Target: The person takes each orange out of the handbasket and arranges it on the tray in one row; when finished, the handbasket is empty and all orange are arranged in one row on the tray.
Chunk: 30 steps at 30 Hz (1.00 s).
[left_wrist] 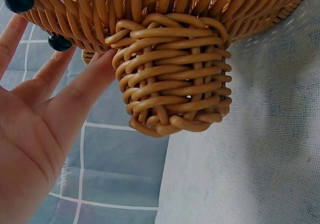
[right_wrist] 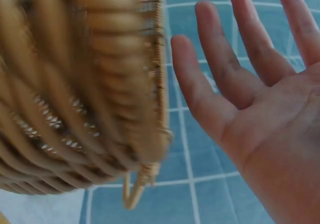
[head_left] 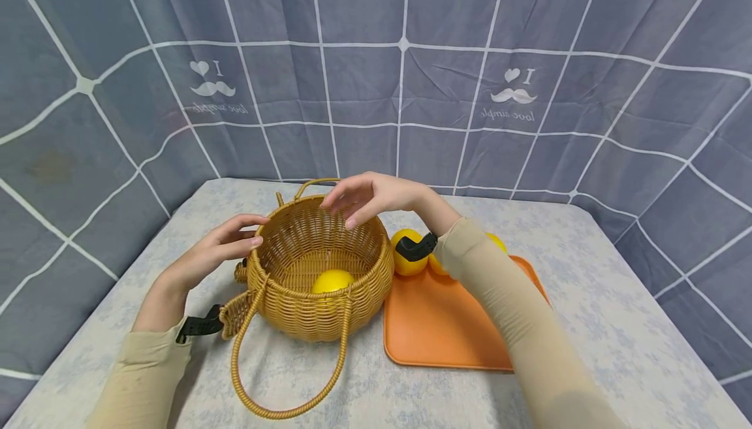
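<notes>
A round wicker basket (head_left: 320, 315) stands on the table, one looped handle hanging down its front. Inside lies a yellow ball-like fruit (head_left: 332, 281). My left hand (head_left: 214, 249) is at the basket's left rim, its fingertips against the wicker. In the left wrist view its fingers (left_wrist: 82, 84) stretch out loosely behind a woven foot-like piece (left_wrist: 172, 76). Over the basket's right rim hovers my right hand (head_left: 376, 197), holding nothing. Its fingers (right_wrist: 215, 44) are spread and slightly bent beside the basket wall (right_wrist: 75, 84) in the right wrist view.
To the right of the basket lies an orange tray (head_left: 446, 324). Yellow round fruits (head_left: 409, 253) sit along its far side, partly hidden by my right forearm. A grey-blue checked curtain (head_left: 364, 89) hangs behind the table (head_left: 611, 324).
</notes>
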Motion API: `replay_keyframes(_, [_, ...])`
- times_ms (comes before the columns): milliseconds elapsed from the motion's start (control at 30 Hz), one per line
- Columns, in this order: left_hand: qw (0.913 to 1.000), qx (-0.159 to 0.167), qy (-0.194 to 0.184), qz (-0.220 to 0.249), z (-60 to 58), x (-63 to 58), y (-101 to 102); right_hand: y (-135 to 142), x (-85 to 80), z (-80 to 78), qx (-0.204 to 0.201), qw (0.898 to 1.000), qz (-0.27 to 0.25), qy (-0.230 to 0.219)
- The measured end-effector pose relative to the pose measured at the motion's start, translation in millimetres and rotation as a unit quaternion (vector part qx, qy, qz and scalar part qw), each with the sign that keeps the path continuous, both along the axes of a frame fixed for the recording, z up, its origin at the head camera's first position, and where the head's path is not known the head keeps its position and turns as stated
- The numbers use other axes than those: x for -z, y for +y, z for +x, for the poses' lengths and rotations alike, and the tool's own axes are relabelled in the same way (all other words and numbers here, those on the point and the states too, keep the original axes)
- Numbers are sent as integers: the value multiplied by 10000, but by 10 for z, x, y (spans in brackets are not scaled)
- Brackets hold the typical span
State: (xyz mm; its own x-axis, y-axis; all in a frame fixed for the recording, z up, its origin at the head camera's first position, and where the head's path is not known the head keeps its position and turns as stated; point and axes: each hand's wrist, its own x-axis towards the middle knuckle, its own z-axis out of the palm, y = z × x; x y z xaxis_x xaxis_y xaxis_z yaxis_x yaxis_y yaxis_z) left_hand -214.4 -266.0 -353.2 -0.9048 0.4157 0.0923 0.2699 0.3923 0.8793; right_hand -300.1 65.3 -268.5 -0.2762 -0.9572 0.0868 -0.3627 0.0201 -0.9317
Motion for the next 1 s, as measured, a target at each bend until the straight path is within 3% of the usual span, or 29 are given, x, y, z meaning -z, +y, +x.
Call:
replay_keyframes(333, [10000,19,-37,64,-24,0,-10,-216,98,-39,-363,9953,696,560])
replay_keyframes(767, [10000,18,18,81,-18,-32,-11,-369,-139,-51,-725,9916,1040,237])
replay_keyframes(1000, [10000,-9,-49,74,-23,-39,7,-465,-100,-65,-1051,9853,1342,125])
